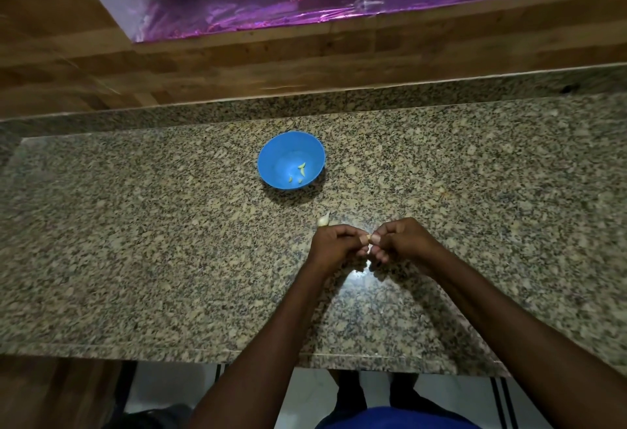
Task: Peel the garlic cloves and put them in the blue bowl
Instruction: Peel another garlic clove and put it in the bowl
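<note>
A blue bowl (271,157) stands on the granite counter, with a few small peeled garlic cloves (301,167) lying in its bottom. Below and to the right of it, my left hand (334,245) and my right hand (402,242) meet over the counter. Both pinch one small garlic clove (367,239) between their fingertips; only its pale tip shows. An unpeeled white garlic clove (323,220) lies on the counter just above my left hand.
The speckled granite counter (169,242) runs the width of the view, its front edge near my body. A wooden wall (237,62) and a window sill with purple foil (305,4) rise behind it.
</note>
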`<action>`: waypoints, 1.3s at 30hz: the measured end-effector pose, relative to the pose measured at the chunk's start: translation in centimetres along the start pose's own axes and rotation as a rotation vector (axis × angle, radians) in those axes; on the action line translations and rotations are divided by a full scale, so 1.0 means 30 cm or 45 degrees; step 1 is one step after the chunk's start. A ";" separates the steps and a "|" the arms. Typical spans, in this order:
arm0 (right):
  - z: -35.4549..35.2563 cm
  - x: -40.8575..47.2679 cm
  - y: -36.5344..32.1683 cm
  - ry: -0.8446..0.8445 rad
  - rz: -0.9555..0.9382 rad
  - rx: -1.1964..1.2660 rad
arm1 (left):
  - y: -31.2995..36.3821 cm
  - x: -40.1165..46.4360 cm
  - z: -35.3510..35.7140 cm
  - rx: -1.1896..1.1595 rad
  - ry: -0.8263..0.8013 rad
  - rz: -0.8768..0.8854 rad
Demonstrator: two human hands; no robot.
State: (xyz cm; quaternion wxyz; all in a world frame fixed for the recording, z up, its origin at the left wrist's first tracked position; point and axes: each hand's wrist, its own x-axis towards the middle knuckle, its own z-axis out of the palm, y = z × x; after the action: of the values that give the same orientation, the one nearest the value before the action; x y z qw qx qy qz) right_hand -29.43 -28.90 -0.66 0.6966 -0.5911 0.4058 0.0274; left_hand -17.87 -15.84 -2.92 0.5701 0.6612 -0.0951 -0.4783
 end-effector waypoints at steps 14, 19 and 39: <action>0.000 -0.011 -0.003 0.173 -0.203 -0.250 | -0.012 0.016 0.006 -0.011 0.121 -0.031; -0.007 0.002 0.031 0.211 -0.229 -0.532 | -0.012 0.023 0.002 -0.079 0.179 -0.065; 0.046 -0.013 0.060 0.331 -0.384 -0.486 | -0.009 -0.006 -0.012 -0.147 0.072 -0.270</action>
State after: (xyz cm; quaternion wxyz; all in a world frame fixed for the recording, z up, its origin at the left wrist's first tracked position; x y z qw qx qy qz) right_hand -29.88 -27.03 -1.91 0.5110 -0.7639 0.3866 -0.0766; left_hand -17.82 -15.39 -3.09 0.5560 0.6467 0.0192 -0.5217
